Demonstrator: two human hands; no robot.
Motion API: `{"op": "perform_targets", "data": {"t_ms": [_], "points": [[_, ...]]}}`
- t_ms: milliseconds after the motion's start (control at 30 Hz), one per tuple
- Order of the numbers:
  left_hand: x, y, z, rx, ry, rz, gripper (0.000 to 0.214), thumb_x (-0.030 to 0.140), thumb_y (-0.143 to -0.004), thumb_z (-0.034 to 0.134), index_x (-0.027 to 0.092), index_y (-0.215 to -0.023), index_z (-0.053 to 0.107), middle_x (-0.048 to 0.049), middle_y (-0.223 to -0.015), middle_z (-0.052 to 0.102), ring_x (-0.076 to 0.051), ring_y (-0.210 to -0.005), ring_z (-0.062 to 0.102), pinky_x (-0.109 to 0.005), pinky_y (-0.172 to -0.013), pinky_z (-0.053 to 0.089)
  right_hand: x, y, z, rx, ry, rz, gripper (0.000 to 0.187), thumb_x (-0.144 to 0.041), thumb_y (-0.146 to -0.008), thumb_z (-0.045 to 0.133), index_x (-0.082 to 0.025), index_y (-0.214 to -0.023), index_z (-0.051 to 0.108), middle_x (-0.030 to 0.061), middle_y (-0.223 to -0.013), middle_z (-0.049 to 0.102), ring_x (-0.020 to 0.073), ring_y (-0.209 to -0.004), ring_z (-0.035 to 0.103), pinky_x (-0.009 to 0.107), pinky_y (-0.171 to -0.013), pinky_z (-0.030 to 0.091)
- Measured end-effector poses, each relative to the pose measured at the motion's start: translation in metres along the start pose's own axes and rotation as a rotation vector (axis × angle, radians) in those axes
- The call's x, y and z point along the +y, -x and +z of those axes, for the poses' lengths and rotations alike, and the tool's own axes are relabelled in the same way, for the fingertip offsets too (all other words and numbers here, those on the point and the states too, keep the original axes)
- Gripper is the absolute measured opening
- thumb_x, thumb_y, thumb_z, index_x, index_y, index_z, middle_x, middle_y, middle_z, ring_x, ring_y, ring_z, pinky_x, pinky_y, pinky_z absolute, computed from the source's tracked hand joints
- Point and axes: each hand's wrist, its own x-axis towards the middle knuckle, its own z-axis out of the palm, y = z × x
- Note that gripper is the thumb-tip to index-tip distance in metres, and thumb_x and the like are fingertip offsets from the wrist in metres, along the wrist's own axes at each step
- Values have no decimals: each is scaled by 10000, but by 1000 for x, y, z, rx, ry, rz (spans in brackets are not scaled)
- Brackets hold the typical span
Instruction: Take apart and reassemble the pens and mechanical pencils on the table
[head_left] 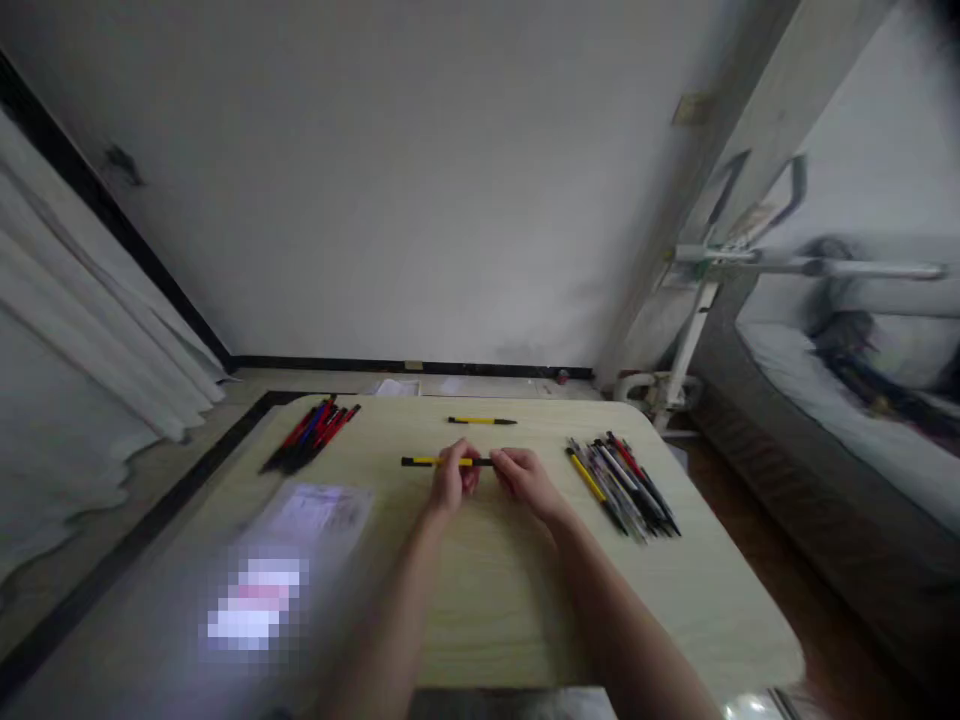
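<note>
Over the middle of the table, a yellow and black pen [426, 461] lies level across both hands. My left hand [454, 476] is closed around its yellow barrel. At its black right end, my right hand [523, 476] pinches the tip between thumb and fingers. Beyond the hands, a second yellow and black pen [481, 421] rests flat on the tabletop. To the right lies a bunch of mixed pens [626, 485], with a yellow one on its near left side. A pile of red, blue and black pens [311, 432] is at the far left.
The light wooden table [480, 610] has rounded corners. A clear plastic packet [322, 510] lies at its left, beside a bright blurred-out patch [253, 600]. White exercise equipment [705, 300] stands behind the right side, near a grey sofa or bed [795, 400].
</note>
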Motion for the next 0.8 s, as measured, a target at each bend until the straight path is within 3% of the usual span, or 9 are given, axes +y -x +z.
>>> {"op": "perform_targets", "data": {"t_ms": [200,800], "points": [[2,1,1,69,-55,-47,376,429,-764,319,174,-514,438,52,-316,319,-80,-269,294,-214,-309,215,4,0,-1,21,-27,53,430,-514,-776,431,-167,-523,429,-66,-394,349,49,-340,282,185,-342,185],[4,1,2,64,-139,-7,371,381,-771,294,183,-478,407,48,-311,306,-83,-274,293,-220,-317,218,5,-1,-1,53,20,29,392,-481,-773,456,-146,-575,502,-64,-405,365,47,-354,283,177,-350,193]]}}
